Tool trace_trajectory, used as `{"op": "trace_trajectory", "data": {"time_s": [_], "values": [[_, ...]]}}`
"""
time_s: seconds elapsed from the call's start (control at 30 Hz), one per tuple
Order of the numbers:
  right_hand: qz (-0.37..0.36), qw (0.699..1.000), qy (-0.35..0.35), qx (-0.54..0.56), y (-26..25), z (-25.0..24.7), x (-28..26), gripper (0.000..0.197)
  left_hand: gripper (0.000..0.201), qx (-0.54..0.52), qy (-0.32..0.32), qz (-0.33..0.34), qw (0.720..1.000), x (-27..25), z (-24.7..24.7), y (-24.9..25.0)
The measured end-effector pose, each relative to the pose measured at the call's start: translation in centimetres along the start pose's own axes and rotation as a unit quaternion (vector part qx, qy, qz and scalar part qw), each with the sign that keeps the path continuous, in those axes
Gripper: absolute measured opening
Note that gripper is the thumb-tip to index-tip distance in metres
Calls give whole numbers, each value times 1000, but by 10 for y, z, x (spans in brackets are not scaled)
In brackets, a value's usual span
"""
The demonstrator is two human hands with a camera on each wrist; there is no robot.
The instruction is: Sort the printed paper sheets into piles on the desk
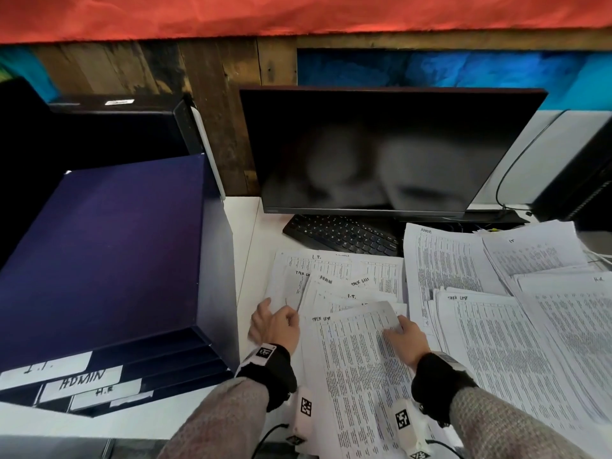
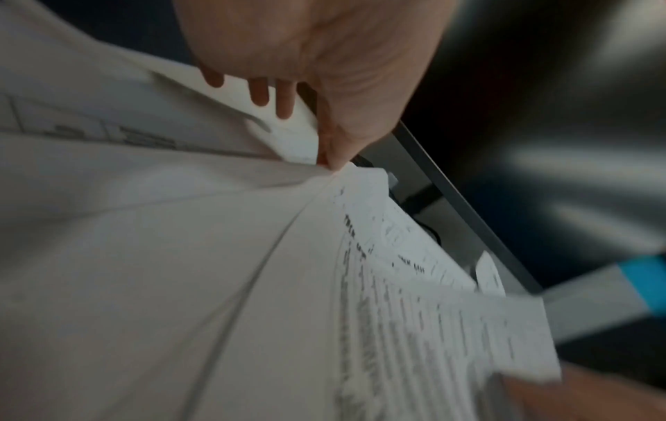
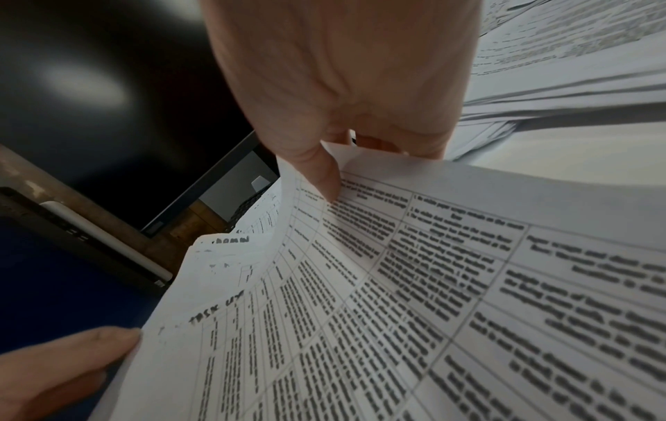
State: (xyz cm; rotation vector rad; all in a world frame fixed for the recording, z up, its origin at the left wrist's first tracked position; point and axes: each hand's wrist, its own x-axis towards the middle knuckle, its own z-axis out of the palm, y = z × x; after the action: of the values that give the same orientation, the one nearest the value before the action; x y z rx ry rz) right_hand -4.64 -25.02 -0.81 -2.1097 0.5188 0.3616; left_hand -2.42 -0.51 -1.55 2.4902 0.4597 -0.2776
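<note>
A fanned bundle of printed sheets (image 1: 334,279) marked I.T., ADMIN and TASK LIST lies in front of me on the white desk (image 1: 251,233). My left hand (image 1: 280,314) pinches the bundle's left edge, thumb on top and fingers underneath (image 2: 259,95). My right hand (image 1: 402,327) pinches the far right corner of the top TASK LIST sheet (image 1: 357,369), thumb (image 3: 322,178) on the print; that corner is lifted. To the right lie sorted piles: ADMIN (image 1: 440,260), I.T. (image 1: 530,253), H.R. (image 1: 576,313) and TASK LIST (image 1: 490,346).
A dark blue file organiser (image 1: 106,246) with slots labelled I.T., ADMIN and H.R. stands at the left. A black monitor (image 1: 381,150) and keyboard (image 1: 341,235) sit behind the papers. Cables (image 1: 503,180) and a dark box are at the far right.
</note>
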Motion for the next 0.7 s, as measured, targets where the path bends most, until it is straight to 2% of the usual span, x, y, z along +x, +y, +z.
{"op": "trace_trajectory", "data": {"time_s": [0.07,0.13,0.23,0.3,0.37,0.43,0.53,0.6,0.63,0.7], "values": [[1,1000,0,-1,2,0,1,13,15,26,20,47,998,-1,8,2],[2,1000,0,-3,3,1,2,13,15,-43,-24,58,997,2,13,4],[5,1000,-2,-2,4,3,1,17,25,-212,-50,3,976,6,11,8],[6,1000,-5,1,4,4,1,18,32,-247,-105,-48,962,6,6,16],[3,1000,-8,10,3,4,0,19,38,-230,-148,-71,959,3,0,23],[-3,1000,-9,21,1,2,-2,18,48,-185,-118,-59,974,-1,-4,28],[-8,999,-11,31,-1,-1,-4,16,48,-76,3,70,995,-5,-10,30],[-7,999,-17,30,-1,-2,-4,15,41,35,81,170,981,-5,-17,27],[-8,999,-20,34,0,-2,-3,15,34,66,99,196,973,-4,-21,26],[-9,999,-26,39,-1,-3,-4,15,23,62,136,241,959,-2,-28,27]]}}
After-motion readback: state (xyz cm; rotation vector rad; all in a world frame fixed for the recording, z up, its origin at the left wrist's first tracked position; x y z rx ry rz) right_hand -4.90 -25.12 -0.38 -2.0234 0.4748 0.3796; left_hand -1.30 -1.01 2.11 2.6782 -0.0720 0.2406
